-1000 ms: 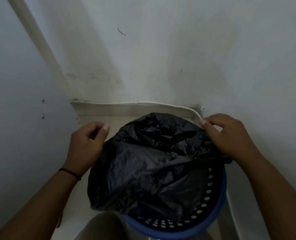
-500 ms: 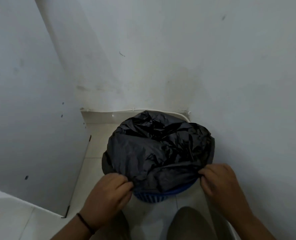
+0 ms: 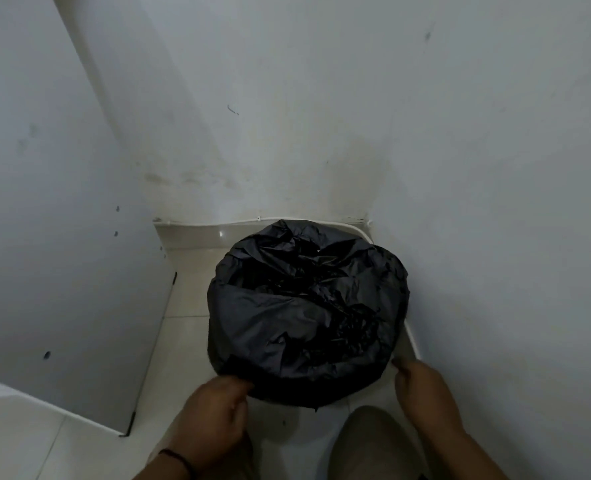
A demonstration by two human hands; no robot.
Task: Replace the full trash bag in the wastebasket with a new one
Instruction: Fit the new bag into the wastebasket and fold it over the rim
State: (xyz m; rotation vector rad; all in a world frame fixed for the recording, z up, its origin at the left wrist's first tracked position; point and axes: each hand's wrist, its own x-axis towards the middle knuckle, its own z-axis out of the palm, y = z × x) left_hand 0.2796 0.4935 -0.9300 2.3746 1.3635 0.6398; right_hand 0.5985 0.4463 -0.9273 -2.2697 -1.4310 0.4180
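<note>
Trash bag (image 3: 308, 317) in wall corner | left hand (image 3: 211, 414) pinching hem | right hand (image 3: 425, 396) unclear

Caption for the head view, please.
Black trash bag covers the wastebasket in a white corner; left hand pinches its near edge, right hand beside it.

You face a room corner, pale scuffed walls (image 3: 321, 98) filling the upper frame, white panel (image 3: 62, 254) at left with small dark marks, light tiled floor (image 3: 183, 306) at lower centre, white cable (image 3: 238, 221) along the baseboard, dim even lighting.
</note>
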